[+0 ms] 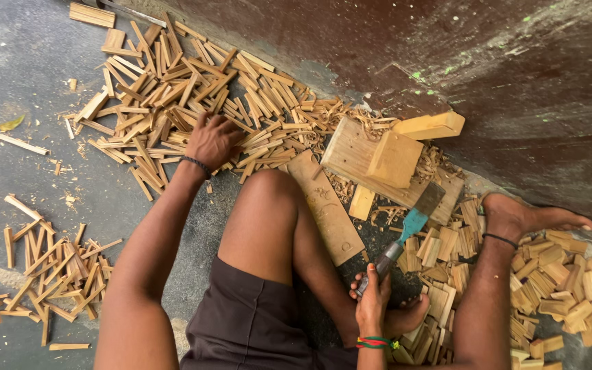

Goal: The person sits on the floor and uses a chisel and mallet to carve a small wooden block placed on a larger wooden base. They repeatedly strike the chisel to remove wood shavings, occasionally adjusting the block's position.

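No packages, labels, signs or screens anywhere in this view, from the upper left of the frame to the lower right; nothing of that kind shows.

You have two hands in view, the left hand (212, 139) at ten o'clock and the right hand (373, 301) at five o'clock; one chisel (405, 233); one flat board (327, 205); two thick wooden blocks (395, 159); three heaps of wooden strips (166, 89), too many to count.
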{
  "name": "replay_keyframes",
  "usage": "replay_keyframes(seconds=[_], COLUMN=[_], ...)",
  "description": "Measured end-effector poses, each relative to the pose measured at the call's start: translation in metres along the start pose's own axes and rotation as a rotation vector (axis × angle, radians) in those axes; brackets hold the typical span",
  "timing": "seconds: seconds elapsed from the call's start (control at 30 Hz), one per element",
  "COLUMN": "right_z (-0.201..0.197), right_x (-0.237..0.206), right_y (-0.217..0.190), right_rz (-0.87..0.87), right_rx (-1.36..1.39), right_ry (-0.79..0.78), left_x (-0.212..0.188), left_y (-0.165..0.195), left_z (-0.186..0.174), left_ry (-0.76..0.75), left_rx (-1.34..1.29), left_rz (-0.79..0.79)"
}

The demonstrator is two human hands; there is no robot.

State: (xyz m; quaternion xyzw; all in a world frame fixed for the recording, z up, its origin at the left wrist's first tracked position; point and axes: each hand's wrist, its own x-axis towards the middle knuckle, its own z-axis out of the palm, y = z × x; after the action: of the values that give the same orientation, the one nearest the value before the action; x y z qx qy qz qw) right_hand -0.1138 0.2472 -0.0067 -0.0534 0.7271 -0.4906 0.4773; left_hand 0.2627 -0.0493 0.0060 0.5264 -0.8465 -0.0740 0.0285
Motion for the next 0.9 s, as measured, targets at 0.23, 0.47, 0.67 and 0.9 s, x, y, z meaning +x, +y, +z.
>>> replay_keyframes(seconds=[0.23,0.47,0.67,0.9], right_z=[-0.004,-0.004,-0.010,-0.013], right_x=[-0.002,0.002,0.006,0.009], right_y=[-0.001,0.002,0.004,0.007], right_rz=[-0.005,0.014,0.026,0.028], right_rx=[-0.007,-0.022,-0.037,-0.026], right_ry=[-0.010,-0.009,0.004,0.007], left_x=[0.006,0.000,0.010,0.009], left_y=[-0.012,-0.010,-0.003,-0.022], left_z=[-0.013,-0.011,-0.007,-0.025], left_ry=[-0.206,-0.116,0.013,0.188], left_rx=[0.124,0.135,0.096,-0.072], left_rz=[-0.004,-0.025,0.021,0.040])
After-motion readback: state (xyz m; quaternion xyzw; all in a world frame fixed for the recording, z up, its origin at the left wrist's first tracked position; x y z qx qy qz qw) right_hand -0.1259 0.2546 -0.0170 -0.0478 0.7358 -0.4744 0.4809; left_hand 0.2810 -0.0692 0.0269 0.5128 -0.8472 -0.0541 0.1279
